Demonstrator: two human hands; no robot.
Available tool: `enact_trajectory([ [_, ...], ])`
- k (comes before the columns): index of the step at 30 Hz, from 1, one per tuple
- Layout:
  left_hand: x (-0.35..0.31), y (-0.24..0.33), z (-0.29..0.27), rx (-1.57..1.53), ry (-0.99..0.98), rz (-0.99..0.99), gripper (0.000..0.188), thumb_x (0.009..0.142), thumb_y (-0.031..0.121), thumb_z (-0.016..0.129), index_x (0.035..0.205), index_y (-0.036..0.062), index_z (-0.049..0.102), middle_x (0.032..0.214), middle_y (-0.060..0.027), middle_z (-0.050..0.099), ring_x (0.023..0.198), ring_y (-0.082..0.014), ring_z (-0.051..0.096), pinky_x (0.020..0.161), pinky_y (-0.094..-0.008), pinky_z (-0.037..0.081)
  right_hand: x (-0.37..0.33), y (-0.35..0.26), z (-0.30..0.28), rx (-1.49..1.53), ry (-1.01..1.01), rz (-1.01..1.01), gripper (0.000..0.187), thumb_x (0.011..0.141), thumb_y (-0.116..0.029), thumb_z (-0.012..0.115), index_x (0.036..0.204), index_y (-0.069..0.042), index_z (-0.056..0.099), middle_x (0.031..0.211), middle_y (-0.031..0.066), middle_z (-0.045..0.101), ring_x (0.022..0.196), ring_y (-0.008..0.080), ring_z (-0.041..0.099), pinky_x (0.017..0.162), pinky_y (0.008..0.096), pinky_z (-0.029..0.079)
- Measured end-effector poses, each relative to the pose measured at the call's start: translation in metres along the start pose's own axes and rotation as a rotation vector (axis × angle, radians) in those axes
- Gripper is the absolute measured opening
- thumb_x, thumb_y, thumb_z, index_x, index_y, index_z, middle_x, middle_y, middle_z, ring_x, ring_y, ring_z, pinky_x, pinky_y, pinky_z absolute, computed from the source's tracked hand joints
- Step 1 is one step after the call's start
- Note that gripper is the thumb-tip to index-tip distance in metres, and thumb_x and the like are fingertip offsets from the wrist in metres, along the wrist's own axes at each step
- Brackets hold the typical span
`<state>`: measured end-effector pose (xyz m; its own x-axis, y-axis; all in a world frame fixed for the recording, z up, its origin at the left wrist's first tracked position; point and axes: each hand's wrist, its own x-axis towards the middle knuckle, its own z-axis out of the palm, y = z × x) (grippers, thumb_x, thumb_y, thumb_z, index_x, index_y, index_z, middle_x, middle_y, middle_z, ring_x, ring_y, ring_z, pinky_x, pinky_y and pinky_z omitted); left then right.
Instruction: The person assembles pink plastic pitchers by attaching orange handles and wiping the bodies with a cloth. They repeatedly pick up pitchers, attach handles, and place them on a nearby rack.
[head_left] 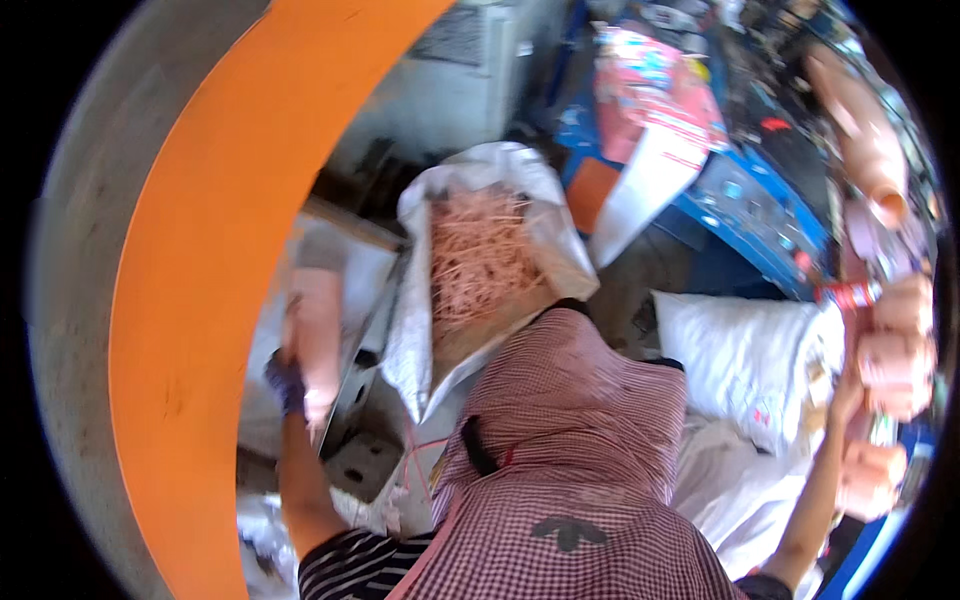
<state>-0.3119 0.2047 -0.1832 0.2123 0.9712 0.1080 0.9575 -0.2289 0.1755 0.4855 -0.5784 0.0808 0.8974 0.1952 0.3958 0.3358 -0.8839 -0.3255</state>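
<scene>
My left hand [289, 375], with something dark blue around it, is at a long pinkish, skin-coloured moulded piece [318, 335] and seems to grip its side; motion blurs the fingers. That piece is over a white-lined box or tray at the left. Far to the right, my right hand [849, 392] reaches up against a skin-coloured moulded piece [896, 360] in a row of similar ones. Its fingers are blurred and partly hidden, so I cannot make out their grip. Another such piece [895, 468] is just below that hand.
An open white sack [402, 350] of thin pink strips stands ahead of my lap. A stuffed white sack [745, 360] lies to the right. Behind is a blue metal bench [765, 215] with a pink bag [650, 95]. A broad orange curved band [190, 300] crosses the left side.
</scene>
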Motion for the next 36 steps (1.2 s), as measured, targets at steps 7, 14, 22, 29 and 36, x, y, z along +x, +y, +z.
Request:
enact_trajectory([
  [7,0.001,0.165,-0.156,-0.377,0.056,0.174,0.026,0.087,0.015,0.066,0.104,-0.0047,0.061,0.094,-0.0146,0.064,0.083,-0.0312,0.06,0.079,-0.0382,0.048,0.009,-0.329,0.094,0.232,-0.157,-0.682,0.014,0.082,-0.002,0.065,0.096,0.0,0.067,0.109,0.0168,0.065,0.106,0.0338,0.062,0.092,0.0391,0.049],
  [14,-0.023,0.24,-0.145,-1.491,-0.457,-0.125,0.041,0.095,0.02,0.06,0.128,-0.0034,0.055,0.091,-0.005,0.066,0.072,-0.0098,0.059,0.067,-0.0249,0.05,0.061,-0.468,0.174,0.246,-0.03,-0.986,0.027,0.081,-0.009,0.067,0.107,-0.003,0.066,0.112,0.0152,0.066,0.107,0.0332,0.061,0.094,0.0423,0.046],
  [22,-0.089,0.356,-0.114,-1.971,-0.793,-0.285,0.043,0.094,0.02,0.062,0.128,-0.0038,0.055,0.093,-0.0056,0.067,0.073,-0.0108,0.06,0.068,-0.0252,0.05,0.08,-0.474,0.204,0.321,-0.194,-0.721,0.022,0.084,-0.017,0.065,0.103,-0.006,0.07,0.102,0.0166,0.069,0.094,0.035,0.066,0.084,0.0436,0.051],
  [29,-0.107,0.366,-0.119,-2.009,-0.769,-0.311,0.044,0.092,0.021,0.063,0.128,-0.0042,0.056,0.093,-0.0061,0.067,0.075,-0.0116,0.061,0.069,-0.0255,0.051,0.087,-0.474,0.213,0.433,-0.297,-0.629,0.02,0.081,-0.017,0.071,0.098,-0.008,0.072,0.094,0.0155,0.071,0.088,0.033,0.067,0.08,0.04,0.052],
  [36,-0.109,0.383,-0.118,-1.965,-0.777,-0.325,0.045,0.091,0.021,0.065,0.127,-0.0046,0.056,0.094,-0.0066,0.068,0.076,-0.0125,0.061,0.07,-0.0259,0.051,0.1,-0.477,0.208,0.46,-0.399,-0.56,0.015,0.081,-0.02,0.071,0.089,-0.006,0.073,0.086,0.0131,0.071,0.08,0.0278,0.068,0.076,0.0372,0.052],
])
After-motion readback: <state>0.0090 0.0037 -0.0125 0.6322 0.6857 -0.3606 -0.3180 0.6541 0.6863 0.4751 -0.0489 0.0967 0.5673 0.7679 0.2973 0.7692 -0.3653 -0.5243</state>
